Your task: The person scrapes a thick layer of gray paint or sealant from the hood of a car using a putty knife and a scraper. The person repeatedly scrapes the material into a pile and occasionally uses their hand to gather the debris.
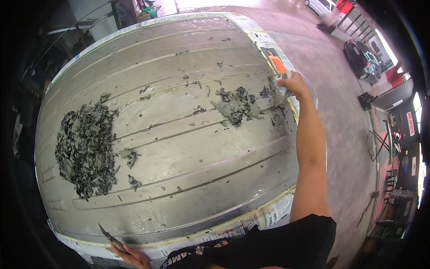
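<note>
Black sleeve [313, 233] lies nearest; the right hand [296, 85] has its fingers [286, 82] closed on a crumpled greyish piece [281, 92] at the ridged panel's [179, 157] right edge, while the left hand [136, 258] grips a pointed tool [107, 235]. Best lift slowly, sparing the paper border [268, 217].

Left hand [131, 257] had a pointed tool [111, 237] by the near edge of the ribbed panel [179, 166], right hand [294, 85] gripped crumpled greyish stuff [281, 92] at the right edge, big flake heap [87, 152] sat toward the left
</note>
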### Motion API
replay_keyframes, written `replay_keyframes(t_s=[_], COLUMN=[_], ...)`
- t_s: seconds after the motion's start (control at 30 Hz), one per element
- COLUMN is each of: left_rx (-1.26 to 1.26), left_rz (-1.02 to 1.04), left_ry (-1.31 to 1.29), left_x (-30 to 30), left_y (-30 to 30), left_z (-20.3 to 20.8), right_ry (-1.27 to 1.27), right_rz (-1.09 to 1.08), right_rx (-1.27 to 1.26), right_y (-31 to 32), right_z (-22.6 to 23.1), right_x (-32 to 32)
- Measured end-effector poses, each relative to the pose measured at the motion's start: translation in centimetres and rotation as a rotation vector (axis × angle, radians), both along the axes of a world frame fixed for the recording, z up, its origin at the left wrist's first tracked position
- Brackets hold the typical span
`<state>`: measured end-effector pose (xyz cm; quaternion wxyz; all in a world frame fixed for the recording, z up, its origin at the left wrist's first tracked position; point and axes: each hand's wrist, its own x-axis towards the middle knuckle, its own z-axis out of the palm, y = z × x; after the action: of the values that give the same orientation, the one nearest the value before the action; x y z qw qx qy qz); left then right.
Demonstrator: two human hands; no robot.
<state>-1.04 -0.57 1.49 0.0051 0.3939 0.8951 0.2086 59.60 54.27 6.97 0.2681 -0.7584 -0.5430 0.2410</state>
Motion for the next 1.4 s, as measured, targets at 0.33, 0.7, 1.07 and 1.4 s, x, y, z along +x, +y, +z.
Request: replay_keyframes(t_s=[0.33, 0.7, 1.07, 1.4], left_rx=[0.236, 0.166, 0.238, 0.248], left_rz=[0.032, 0.002, 0.006, -0.068], left_ry=[-0.032, -0.041, -0.043, -0.096], left_x=[-0.2, -0.7, 0.0, -1.2], left_y=[0.3, 0.0, -0.3, 1.1], left_z=[-1.3, -1.2, -1.0, -1.5], right_ry=[0.121, 0.248, 0.037, -0.052], right_rz=[-0.086, -0.207, -0.021, -0.014], right_rx=[0.077, -0.084, 0.122, 0.118], right_y=[0.2, -1.4, 1.4, 0.5], right_z=[-3.4, -0.5, -4.5, -2.7], right_x=[-1.4, -2.7, -1.4, -1.8])
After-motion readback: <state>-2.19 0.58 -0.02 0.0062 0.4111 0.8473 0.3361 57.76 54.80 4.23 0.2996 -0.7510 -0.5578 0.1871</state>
